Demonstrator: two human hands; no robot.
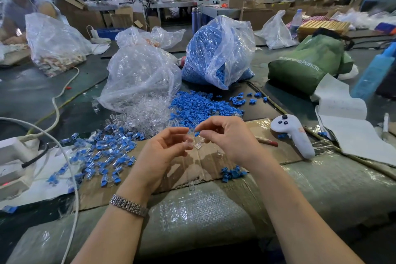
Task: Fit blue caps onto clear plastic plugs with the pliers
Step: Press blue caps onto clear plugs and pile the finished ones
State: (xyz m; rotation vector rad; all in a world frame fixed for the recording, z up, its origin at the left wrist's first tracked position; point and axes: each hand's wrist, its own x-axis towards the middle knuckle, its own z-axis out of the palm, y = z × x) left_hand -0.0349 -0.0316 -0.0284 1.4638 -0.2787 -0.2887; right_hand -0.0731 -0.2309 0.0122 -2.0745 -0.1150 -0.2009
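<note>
Tabletop: the tabletop [64,100] was dark green, its near edge wrapped in clear bubble film, with a flattened cardboard sheet [214,163] lying under the hands.
Room: a large factory hall with columns, cardboard boxes and further work tables blurred behind; a second person sat at far left.
Left hand: the left hand [165,152] was raised over the cardboard, a metal watch band [128,206] on its wrist; its fingers [182,133] were curled and pinched a clear plug [188,142].
Right hand: the right hand [227,137] hovered just beside the left; its fingers [203,127] were pressed together on a small blue cap [196,134].
Plug axis: too small and glassy to tell which way its long axis ran.
Cap position: held between the two hands, just above and right of the plug; whether they touched, I could not tell.
Loose clear plugs: a heap [147,118] spilled from a clear bag [141,75] beyond the hands.
Loose blue caps: a heap [199,107] lay in front of a bag full of blue caps [214,49]; a small cluster [232,173] sat by the right wrist.
Assembled pieces: capped plugs [102,152] were scattered left of the left hand.
Other items: a white handheld controller [293,133] lay to the right, a green bag [308,62] beyond it, and a white cable [57,113] crossed the left side.
</note>
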